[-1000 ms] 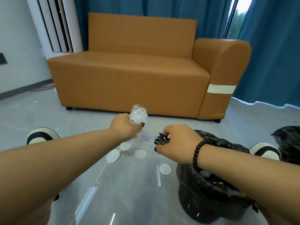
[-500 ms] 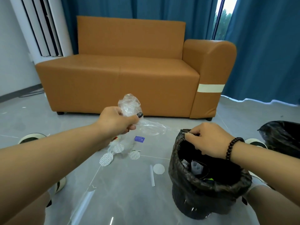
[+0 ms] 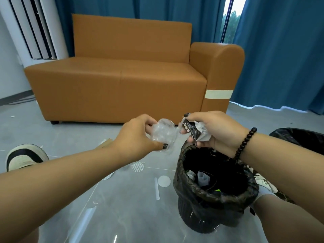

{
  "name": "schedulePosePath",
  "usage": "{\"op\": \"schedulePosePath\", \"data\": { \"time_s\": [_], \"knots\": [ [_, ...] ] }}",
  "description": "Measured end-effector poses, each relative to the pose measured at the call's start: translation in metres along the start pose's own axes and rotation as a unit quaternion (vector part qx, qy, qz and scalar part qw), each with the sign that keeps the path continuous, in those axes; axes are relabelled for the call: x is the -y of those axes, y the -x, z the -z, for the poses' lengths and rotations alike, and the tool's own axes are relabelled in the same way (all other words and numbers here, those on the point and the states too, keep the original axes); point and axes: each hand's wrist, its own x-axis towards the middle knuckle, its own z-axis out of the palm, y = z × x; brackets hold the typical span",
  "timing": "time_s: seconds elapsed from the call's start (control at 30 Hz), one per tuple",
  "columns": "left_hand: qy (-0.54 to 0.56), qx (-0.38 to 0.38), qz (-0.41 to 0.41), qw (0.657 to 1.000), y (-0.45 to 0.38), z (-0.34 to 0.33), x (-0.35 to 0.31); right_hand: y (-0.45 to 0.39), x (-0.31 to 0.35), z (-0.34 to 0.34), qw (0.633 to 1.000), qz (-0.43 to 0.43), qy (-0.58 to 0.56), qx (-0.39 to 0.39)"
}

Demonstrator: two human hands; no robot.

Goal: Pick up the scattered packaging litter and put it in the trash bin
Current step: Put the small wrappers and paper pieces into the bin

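At the far left a shoe [image 3: 24, 157] rests on the grey floor [image 3: 73, 137]. The left hand [image 3: 138, 135] reaches in from the lower left, its fingers curled round a crumpled wad of clear plastic [image 3: 164, 133] held in the air in front of the sofa [image 3: 122, 81]. Under that forearm, on the glassy bench [image 3: 122, 207], lie round mesh-patterned stickers [image 3: 138, 167], a plain white disc [image 3: 164, 181] and a thin white strip [image 3: 157, 189]. Just right of the plastic, almost touching it, the right hand [image 3: 217, 132] pinches a black-and-white wrapper [image 3: 192, 131] between thumb and curled fingers, so both hands are closed on litter and stand near each other. The wrapper hangs directly over the far rim of the bin [image 3: 215, 195], which is lined with a black bag and stands on the bench below the right wrist; some scraps already lie inside. A dark bead bracelet [image 3: 244, 143] circles the right wrist. Another black bag [image 3: 298, 137] shows at the right edge.
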Motion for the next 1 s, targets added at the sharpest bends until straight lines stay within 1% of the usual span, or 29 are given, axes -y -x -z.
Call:
{"op": "schedulePosePath", "data": {
  "time_s": [0.03,0.1,0.13,0.2,0.27,0.33,0.37,0.43,0.47,0.53,0.6,0.67,0.73,0.83,0.93,1.0],
  "knots": [
    [0.076,-0.006,0.042,0.996,0.001,0.001,-0.003,0.001,0.004,0.000,0.999,0.037,0.001,-0.016],
    [0.232,-0.026,0.095,0.968,0.001,0.003,-0.009,0.004,0.013,0.002,0.994,0.098,-0.023,-0.050],
    [0.281,-0.043,0.097,0.954,0.000,0.006,-0.011,0.005,0.018,0.005,0.990,0.117,-0.045,-0.069],
    [0.354,-0.080,0.076,0.929,-0.003,0.012,-0.014,0.006,0.024,0.010,0.983,0.138,-0.071,-0.101],
    [0.384,-0.092,0.069,0.916,-0.006,0.018,-0.014,0.006,0.022,0.014,0.980,0.144,-0.059,-0.124],
    [0.376,-0.063,0.081,0.921,-0.007,0.021,-0.014,0.006,0.018,0.015,0.978,0.158,-0.049,-0.124],
    [0.349,-0.034,0.087,0.932,-0.005,0.021,-0.014,0.006,0.017,0.014,0.977,0.170,-0.055,-0.116],
    [0.261,0.035,0.087,0.961,-0.003,0.017,-0.011,0.006,0.017,0.012,0.973,0.197,-0.079,-0.092],
    [0.226,0.069,0.077,0.969,0.000,0.014,-0.009,0.006,0.018,0.011,0.970,0.210,-0.091,-0.080],
    [0.193,0.126,0.050,0.972,0.007,0.008,-0.007,0.007,0.019,0.009,0.965,0.231,-0.105,-0.062],
    [0.174,0.159,0.012,0.972,0.010,0.002,-0.007,0.006,0.018,0.005,0.964,0.238,-0.106,-0.061],
    [0.156,0.141,-0.012,0.978,0.011,-0.004,-0.007,0.002,0.014,0.002,0.965,0.233,-0.096,-0.078],
    [0.149,0.102,-0.043,0.983,0.013,-0.011,-0.010,-0.003,0.008,-0.001,0.966,0.227,-0.066,-0.106],
    [0.200,0.054,-0.089,0.974,0.016,-0.015,-0.015,-0.008,-0.002,-0.005,0.969,0.211,-0.005,-0.126],
    [0.255,0.000,-0.086,0.963,0.015,-0.015,-0.014,-0.009,-0.011,-0.008,0.966,0.188,0.106,-0.140],
    [0.281,-0.031,-0.063,0.957,0.013,-0.015,-0.010,-0.011,-0.016,-0.009,0.969,0.147,0.152,-0.130]
  ]
}}
